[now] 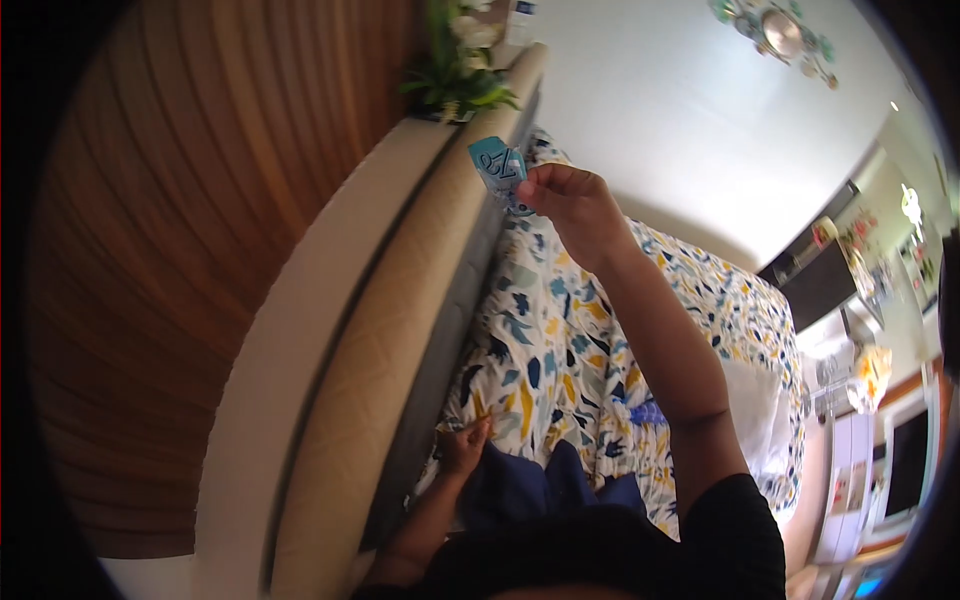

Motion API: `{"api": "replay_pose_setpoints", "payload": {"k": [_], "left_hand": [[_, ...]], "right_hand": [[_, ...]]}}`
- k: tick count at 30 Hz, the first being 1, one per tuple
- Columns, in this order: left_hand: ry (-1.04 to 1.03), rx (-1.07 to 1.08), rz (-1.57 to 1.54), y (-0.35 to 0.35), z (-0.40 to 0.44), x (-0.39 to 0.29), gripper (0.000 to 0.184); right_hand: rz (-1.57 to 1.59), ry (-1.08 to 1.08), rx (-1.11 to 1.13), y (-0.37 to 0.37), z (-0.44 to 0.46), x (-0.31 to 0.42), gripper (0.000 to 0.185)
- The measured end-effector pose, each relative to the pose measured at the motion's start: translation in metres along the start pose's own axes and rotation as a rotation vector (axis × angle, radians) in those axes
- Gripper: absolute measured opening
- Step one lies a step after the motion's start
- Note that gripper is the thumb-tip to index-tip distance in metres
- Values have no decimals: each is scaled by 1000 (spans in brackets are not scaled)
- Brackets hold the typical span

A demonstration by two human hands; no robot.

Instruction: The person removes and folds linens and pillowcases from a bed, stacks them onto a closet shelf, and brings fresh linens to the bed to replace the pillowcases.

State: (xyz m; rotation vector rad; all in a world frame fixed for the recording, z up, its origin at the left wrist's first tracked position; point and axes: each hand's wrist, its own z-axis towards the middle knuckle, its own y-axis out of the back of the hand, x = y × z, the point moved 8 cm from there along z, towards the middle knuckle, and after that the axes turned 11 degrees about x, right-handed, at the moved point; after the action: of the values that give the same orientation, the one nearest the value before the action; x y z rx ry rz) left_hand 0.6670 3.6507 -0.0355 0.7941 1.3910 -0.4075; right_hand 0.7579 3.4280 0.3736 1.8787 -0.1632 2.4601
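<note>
1. Across the lower and middle view spreads the bed's leaf-patterned bedspread [560,310], white with teal, navy and mustard shapes.
2. Beside it runs the long padded headboard [370,330], beige along its top and dark grey on its inner face.
3. Near the headboard's far end is a potted plant [460,85] with green leaves and white flowers.
4. The left hand [465,445] is low, beside the headboard and near navy fabric [545,485]; whether its fingers grip anything, I cannot tell.
5. The right hand [575,205] is raised over the bed, thumb and fingers pinched together on the packet.
6. Smallest is that blue, glossy packet [490,160], held by one end with its dark lettering showing. It looks thin and crinkly, so a light but firm pinch near the edge, with a steady wrist, should suit it; squeezing hard could crease it.
</note>
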Motion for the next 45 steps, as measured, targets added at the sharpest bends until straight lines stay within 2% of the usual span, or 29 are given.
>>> {"api": "replay_pose_setpoints", "payload": {"k": [4, 8, 11, 13, 14, 17, 20, 23, 28, 33, 36, 45], "left_hand": [[56, 35, -17, 0, 0, -9, 33], [239, 39, 283, 2, -2, -19, 32], [-4, -49, 136, -1, -3, -40, 32], [-18, -51, 161, -7, -5, -49, 26], [-13, -39, 147, -13, -8, -71, 24], [-257, -8, 214, -53, -17, -145, 22], [-264, 212, -14, -126, -45, -242, 24], [-330, 333, -108, -185, -87, -340, 28], [-366, 408, -347, -264, -126, -418, 38], [-293, 467, -598, -333, -165, -434, 38], [-252, 536, -642, -369, -187, -436, 38], [-250, 670, -597, -444, -255, -457, 39]], "right_hand": [[61, 41, -126, 46, -89, 34, 11], [121, 76, -261, 79, -184, 61, 10], [247, 124, -348, 91, -257, 76, 8], [241, 164, -418, 100, -302, 84, 8], [237, 183, -450, 103, -323, 87, 8], [252, 208, -480, 111, -383, 94, 7], [252, 232, -515, 111, -432, 98, 7], [283, 237, -539, 109, -478, 94, 8], [304, 235, -576, 109, -549, 94, 8], [311, 225, -605, 119, -618, 98, 10], [316, 210, -637, 125, -660, 102, 10], [340, 257, -693, 134, -762, 123, 13]]}}
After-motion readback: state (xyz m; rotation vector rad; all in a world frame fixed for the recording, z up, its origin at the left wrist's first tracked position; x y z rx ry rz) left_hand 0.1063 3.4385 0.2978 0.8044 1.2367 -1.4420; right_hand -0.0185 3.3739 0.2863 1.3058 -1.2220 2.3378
